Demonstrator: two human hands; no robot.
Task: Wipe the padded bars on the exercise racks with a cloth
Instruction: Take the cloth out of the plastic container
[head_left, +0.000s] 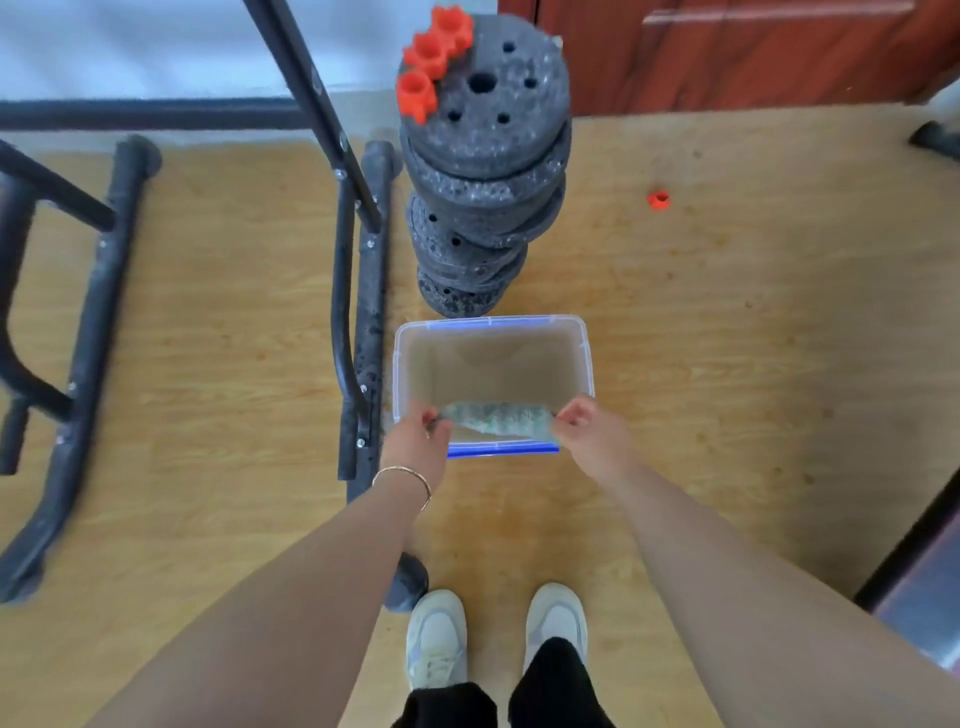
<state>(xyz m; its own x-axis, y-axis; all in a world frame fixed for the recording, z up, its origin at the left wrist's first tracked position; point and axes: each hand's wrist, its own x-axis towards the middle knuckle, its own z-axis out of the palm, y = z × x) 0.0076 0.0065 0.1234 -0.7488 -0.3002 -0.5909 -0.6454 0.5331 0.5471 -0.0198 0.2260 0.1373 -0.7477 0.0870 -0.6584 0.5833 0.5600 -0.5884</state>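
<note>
Your left hand (422, 434) and right hand (581, 426) each pinch one end of the cloth (497, 419), stretched between them above the clear tub (582, 358). No wiping appears begun: the padded bars (370, 317) lie beside your left hand, untouched.

A greenish-grey cloth (498, 418) is held stretched in a bunched horizontal band. It is pinched at one end by the left hand (415, 436) and at the other by the right hand (587, 431), above the near end of a clear plastic tub (584, 353). To the left, two black foam-padded bars of an exercise rack are seen along the wooden floor (727, 338): one (370, 291) just beside the tub, its foam pitted, the other (98, 332) well apart, further left.
</note>
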